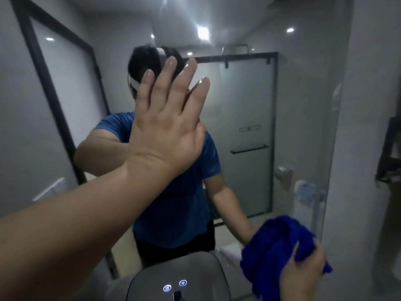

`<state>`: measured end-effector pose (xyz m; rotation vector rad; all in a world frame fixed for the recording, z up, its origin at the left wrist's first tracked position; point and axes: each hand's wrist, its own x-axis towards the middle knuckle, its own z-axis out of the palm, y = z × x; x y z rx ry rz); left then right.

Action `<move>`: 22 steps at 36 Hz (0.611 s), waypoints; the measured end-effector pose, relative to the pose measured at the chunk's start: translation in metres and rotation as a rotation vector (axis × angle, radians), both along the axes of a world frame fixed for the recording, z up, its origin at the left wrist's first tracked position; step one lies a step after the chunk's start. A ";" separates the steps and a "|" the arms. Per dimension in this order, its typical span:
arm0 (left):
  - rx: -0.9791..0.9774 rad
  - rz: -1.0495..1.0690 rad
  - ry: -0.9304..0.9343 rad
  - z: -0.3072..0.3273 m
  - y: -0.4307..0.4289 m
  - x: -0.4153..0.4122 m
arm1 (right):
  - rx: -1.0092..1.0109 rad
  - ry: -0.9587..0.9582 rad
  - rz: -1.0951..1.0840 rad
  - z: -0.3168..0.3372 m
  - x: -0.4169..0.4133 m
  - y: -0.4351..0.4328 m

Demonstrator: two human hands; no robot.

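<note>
A large wall mirror [271,105] fills the view and reflects a person in a blue shirt. My left hand [167,127] is raised in front of the glass, fingers straight and spread, at or close to the mirror's surface. At the lower right, my right hand [303,276] grips a bunched blue cloth [273,250] near the mirror's bottom edge.
Two lit touch icons [175,285] glow on the mirror's lower edge. The reflection shows a black-framed glass shower door [249,137] and ceiling lights. A black rack [390,153] hangs on the grey wall at the right. A black-framed panel [54,83] stands at the left.
</note>
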<state>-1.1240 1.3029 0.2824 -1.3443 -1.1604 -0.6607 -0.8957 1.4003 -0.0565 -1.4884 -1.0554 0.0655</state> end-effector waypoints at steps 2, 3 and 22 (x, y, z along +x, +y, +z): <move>0.004 -0.016 -0.006 -0.001 0.002 -0.001 | 0.224 0.244 -0.030 0.079 0.010 0.023; 0.002 -0.021 -0.006 -0.001 0.002 -0.001 | 0.330 0.307 0.004 0.125 0.011 0.031; -0.072 -0.260 -0.086 0.068 -0.053 -0.061 | 0.788 -0.107 0.106 0.279 -0.059 0.008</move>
